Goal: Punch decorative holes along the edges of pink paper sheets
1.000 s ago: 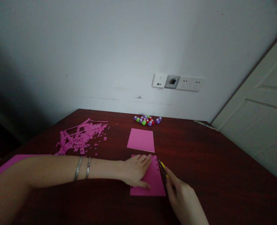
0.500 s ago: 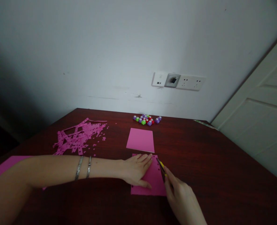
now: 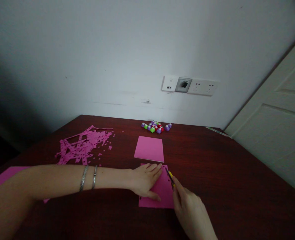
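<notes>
My left hand [image 3: 146, 180] lies flat with its fingers stretched out, pressing on a pink sheet [image 3: 165, 196] that has small dark holes along its edges. In my closed right hand [image 3: 187, 200] is a utility knife [image 3: 171, 178] with yellow parts and a dark, narrow blade. Its tip points away from me and rests at the sheet's right side, beside the row of holes. My right fingers hide the sheet's lower right corner. Just beyond the sheet lies a stack of square pink pieces [image 3: 149, 148], apart from both hands.
Pink offcuts and tiny punched bits [image 3: 84, 145] are heaped at the left of the dark red table [image 3: 227, 180]. Several small coloured figures with eyes [image 3: 155, 127] stand near the wall. Another pink sheet [image 3: 6, 176] lies partly under my left forearm. Wall sockets [image 3: 203, 87] are behind.
My right hand and the knife have shifted slightly left and toward me along the sheet's right side. The left hand keeps its place on the sheet.
</notes>
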A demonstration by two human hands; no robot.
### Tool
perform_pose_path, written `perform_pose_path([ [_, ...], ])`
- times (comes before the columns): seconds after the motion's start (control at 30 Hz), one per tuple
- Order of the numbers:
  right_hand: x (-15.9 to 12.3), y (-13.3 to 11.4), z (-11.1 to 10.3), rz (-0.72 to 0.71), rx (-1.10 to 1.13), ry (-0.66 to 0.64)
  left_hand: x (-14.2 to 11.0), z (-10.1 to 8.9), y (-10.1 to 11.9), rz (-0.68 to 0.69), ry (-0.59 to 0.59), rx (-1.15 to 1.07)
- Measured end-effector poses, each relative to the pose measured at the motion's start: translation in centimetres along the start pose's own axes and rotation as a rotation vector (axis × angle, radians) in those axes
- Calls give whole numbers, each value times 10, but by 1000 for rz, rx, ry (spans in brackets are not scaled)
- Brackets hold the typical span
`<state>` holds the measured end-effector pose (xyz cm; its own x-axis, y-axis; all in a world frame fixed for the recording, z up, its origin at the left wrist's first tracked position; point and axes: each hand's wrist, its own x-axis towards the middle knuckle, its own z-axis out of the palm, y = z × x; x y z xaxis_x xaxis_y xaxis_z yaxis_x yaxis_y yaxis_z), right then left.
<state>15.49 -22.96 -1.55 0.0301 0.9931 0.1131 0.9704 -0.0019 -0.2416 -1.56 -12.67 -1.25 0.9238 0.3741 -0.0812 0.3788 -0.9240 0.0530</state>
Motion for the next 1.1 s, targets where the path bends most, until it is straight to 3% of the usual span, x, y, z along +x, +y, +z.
perform_pose_path([
  [0.4,-5,-2,9,-5,-145,30,10,-14,0,8,-40,-1],
  [0.77,0,-12,5,-4,-209,14,28,-20,1,-17,-148,51],
  [1.1,-8,-17,2,-17,-266,-15,31,-22,2,-24,-168,52],
])
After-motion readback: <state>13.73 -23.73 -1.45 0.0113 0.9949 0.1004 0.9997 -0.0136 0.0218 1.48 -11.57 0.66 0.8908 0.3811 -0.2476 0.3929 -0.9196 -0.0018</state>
